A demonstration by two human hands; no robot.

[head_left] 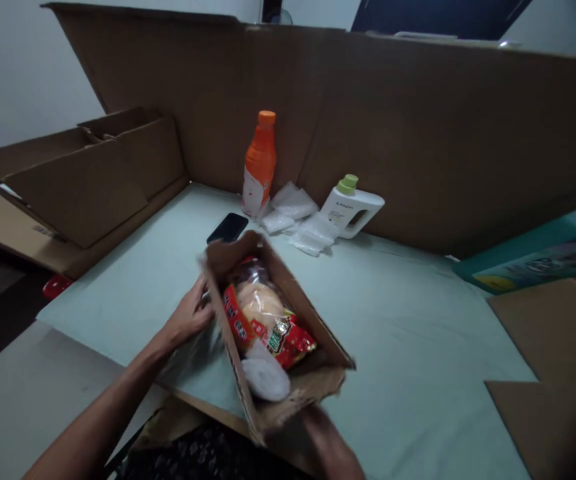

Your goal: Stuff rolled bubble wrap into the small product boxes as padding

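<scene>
An open cardboard box (pixel 313 313) is tilted between my hands, its near end toward me. Inside lies a clear-and-red snack packet (pixel 263 307) with pale round pieces. A round whitish item (pixel 267 380) sits at the box's near end; its kind is unclear. My left hand (pixel 195 310) grips the box's left wall with fingers curled. My right hand (pixel 325 430) reaches beneath the near end and holds the box from there; its fingers are hidden and the wrist is blurred.
Beyond the box are a black phone (pixel 227 228), an orange bottle (pixel 259 163), bubble-wrap pieces (pixel 293 203) and a white jug (pixel 353 207) with a green cap. A teal bottle (pixel 538 257) lies at right. Tall cardboard walls (pixel 393 133) surround the pale green cloth (pixel 408 320).
</scene>
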